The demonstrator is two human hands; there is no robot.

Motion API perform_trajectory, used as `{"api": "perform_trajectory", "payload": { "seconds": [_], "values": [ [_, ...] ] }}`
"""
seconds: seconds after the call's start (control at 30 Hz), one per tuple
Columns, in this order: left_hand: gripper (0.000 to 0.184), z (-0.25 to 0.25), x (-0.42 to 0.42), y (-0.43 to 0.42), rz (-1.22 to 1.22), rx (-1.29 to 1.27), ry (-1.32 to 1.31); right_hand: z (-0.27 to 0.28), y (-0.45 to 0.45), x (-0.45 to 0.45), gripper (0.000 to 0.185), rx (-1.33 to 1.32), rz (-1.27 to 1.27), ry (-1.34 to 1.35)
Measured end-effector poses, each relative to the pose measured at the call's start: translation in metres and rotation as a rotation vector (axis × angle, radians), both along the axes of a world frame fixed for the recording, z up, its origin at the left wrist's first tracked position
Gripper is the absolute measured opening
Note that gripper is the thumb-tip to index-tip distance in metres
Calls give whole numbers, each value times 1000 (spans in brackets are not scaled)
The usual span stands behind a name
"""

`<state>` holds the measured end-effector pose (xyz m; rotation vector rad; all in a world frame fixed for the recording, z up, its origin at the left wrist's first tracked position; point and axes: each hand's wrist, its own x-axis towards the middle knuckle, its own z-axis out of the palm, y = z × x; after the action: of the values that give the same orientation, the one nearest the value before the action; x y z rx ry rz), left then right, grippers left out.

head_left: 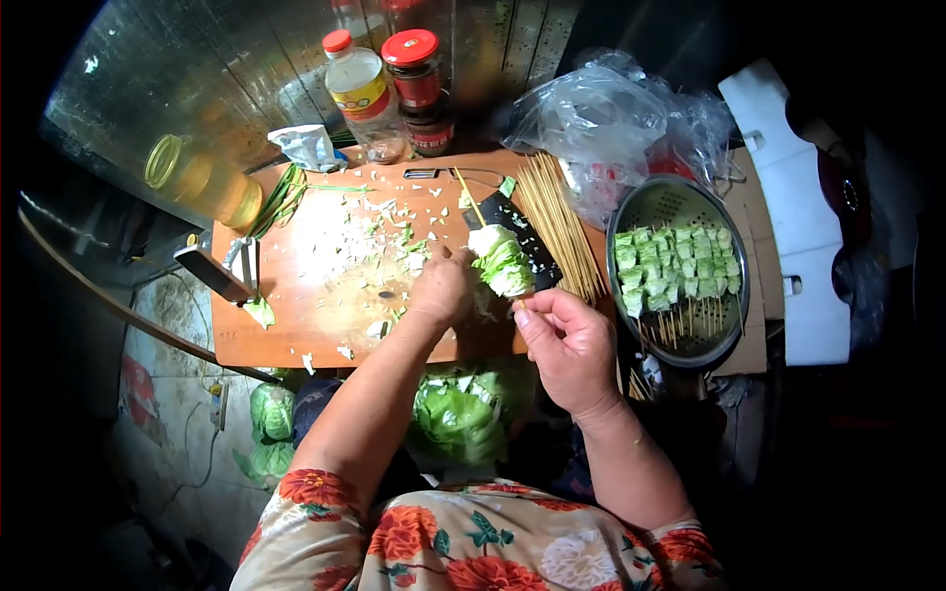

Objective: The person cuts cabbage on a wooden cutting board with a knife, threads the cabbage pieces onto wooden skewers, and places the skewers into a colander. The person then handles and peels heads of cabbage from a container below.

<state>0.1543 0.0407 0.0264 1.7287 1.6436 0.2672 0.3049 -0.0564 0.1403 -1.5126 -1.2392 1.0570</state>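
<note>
A cabbage skewer [503, 262], a wooden stick threaded with folded pale green leaves, tilts above the table's right part. My right hand [570, 345] pinches its lower end between thumb and fingers; the bare upper end points away from me. Just left of the leaves, my left hand [441, 286] is closed with its fingers curled; anything inside it is hidden. A bundle of bare wooden sticks [567, 231] lies beyond my right hand, beside a black flat object [534, 244]. Cabbage scraps [365, 236] litter the wooden tabletop [286, 335].
Right of the table, a metal colander [731, 340] holds several finished cabbage skewers [678, 261]. Plastic bags [601, 113], a bottle [361, 98] and red-lidded jars [414, 79] stand behind. A yellowish jar [202, 182] is at left. Cabbage [458, 419] lies below the front edge.
</note>
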Motion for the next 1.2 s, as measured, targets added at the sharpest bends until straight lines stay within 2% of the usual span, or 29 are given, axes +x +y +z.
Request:
{"api": "perform_trajectory", "payload": {
  "seconds": [0.1,0.13,0.2,0.23,0.27,0.33,0.47,0.6,0.67,0.73,1.0,1.2],
  "values": [
    [32,-26,-3,5,-93,189,40,4,-1,2,11,-23,-2,-11],
    [32,-18,-5,5,-93,190,41,5,-1,3,11,-22,-3,-10],
    [27,4,-11,6,76,39,-187,7,-1,3,11,-42,45,-34],
    [20,3,-15,15,296,-204,-515,5,-2,1,11,-37,47,-31],
    [10,15,-24,18,440,-297,-801,1,-4,-1,11,-38,72,-21],
    [6,37,-45,20,580,-263,-1217,3,-5,-6,12,-28,101,-9],
    [16,59,-74,16,753,-230,-1475,10,-5,-20,12,-37,185,-64],
    [25,66,-92,12,770,-179,-1533,13,-6,-34,12,-47,243,15],
    [47,65,-102,12,745,-170,-1621,13,-7,-40,12,-38,258,55],
    [45,72,-107,10,759,-161,-1617,17,-7,-43,11,-32,310,-63],
    [37,69,-124,7,703,-132,-1532,16,-6,-54,11,-15,314,-101],
    [32,78,-112,4,699,48,-1329,12,-6,-53,11,-44,311,-74]
  ]
}}
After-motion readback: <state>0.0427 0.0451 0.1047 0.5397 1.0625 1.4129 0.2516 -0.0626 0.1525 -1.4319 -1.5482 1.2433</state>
